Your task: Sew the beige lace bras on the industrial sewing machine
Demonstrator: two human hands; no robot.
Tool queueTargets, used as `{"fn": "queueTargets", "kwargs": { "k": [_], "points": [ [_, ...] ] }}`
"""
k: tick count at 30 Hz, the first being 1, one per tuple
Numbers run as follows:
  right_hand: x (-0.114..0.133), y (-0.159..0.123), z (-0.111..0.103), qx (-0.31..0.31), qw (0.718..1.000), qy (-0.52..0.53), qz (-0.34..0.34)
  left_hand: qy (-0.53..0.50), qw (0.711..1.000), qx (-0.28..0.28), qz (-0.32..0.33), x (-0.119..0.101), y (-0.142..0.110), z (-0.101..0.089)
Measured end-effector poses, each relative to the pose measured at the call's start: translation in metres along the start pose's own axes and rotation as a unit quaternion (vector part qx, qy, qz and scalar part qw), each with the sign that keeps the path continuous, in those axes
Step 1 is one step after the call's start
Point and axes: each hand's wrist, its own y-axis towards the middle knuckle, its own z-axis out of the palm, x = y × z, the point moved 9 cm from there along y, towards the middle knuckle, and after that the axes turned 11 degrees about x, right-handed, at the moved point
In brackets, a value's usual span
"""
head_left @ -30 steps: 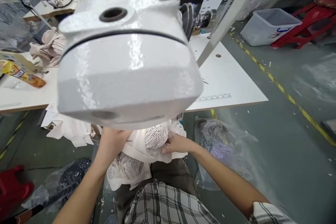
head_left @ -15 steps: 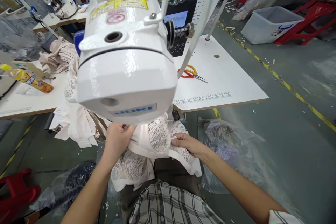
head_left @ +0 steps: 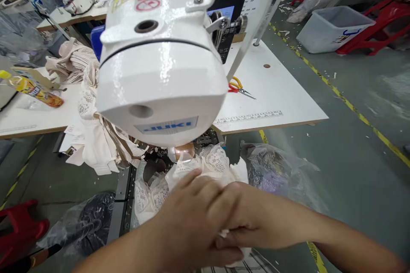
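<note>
1. We've got the left hand (head_left: 192, 217) crossed over the right hand (head_left: 253, 215), fingers bunched at one spot. A bit of white cloth shows between them. The hands hide the pinch, so we can't tell whether either set is clamped on it.
2. White lace garment (head_left: 216, 160): directly beyond the fingers, crumpled, cup side facing away from us. More white lace cloth (head_left: 152, 196) sits just left of the fingers; we can't tell if it's the same piece.
3. Past the garment, low under the machine: a shiny coppery part (head_left: 184, 152), mostly covered.
4. Ahead of and above the fingers: white sewing machine (head_left: 163, 89), JUKI plate facing us.
5. Forward-left of the fingers: cream fabric strips (head_left: 99, 149) hanging off the bench edge. Behind them, a beige fabric pile (head_left: 75, 62); farther left, a yellow-capped bottle (head_left: 38, 91) on its side.
6. Right of the fingers, on the floor: clear plastic bag (head_left: 275, 166), purple stuff inside.
7. Forward-right: white bench (head_left: 285, 98) with a ruler (head_left: 250, 116) along the near edge, and red-and-yellow-handled scissors (head_left: 240, 88) beyond it.
8. Farthest right: translucent crate (head_left: 335, 32) beside a red stool (head_left: 368, 36).
</note>
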Motion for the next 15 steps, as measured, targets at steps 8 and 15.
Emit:
{"fn": "queueTargets", "kwargs": {
  "k": [8, 15],
  "points": [
    [-0.031, 0.025, -0.055, -0.136, 0.987, -0.069, 0.045, -0.187, 0.935, -0.018, -0.3, 0.12, -0.035, -0.013],
    [-0.075, 0.044, -0.083, -0.193, 0.973, 0.023, 0.121, -0.167, 0.903, -0.117, -0.378, 0.161, -0.044, -0.029]
  ]
}}
